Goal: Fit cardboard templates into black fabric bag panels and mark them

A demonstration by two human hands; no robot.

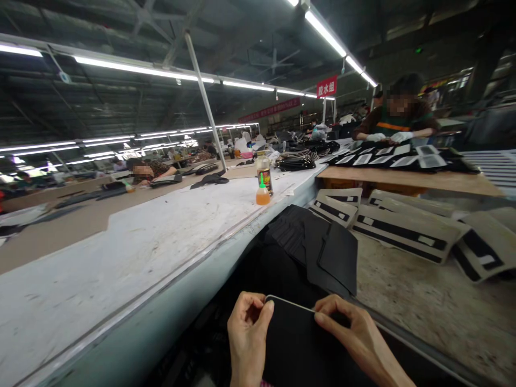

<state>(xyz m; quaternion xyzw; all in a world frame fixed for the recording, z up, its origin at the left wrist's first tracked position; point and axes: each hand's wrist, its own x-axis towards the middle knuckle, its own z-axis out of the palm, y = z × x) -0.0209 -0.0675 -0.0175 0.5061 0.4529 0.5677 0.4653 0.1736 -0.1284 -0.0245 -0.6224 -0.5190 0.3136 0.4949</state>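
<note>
Both of my hands pinch the far edge of a flat black panel (296,338) with rounded corners and a pale rim. My left hand (250,333) has thumb and fingers closed at its left corner. Along the same edge to the right, my right hand (350,328) grips it between thumb and forefinger. The panel's near part runs out of view over my dark lap. Just beyond it lies a pile of similar black panels (337,252), overlapping one another. What the panel is made of I cannot tell for sure.
On the long white table (161,242) stand a small orange bottle (263,194) with a green nozzle and a taller bottle (264,166). Beige pieces with black strips (407,231) cover the right-hand surface. A co-worker (399,121) in white gloves works behind dark pieces with white patches.
</note>
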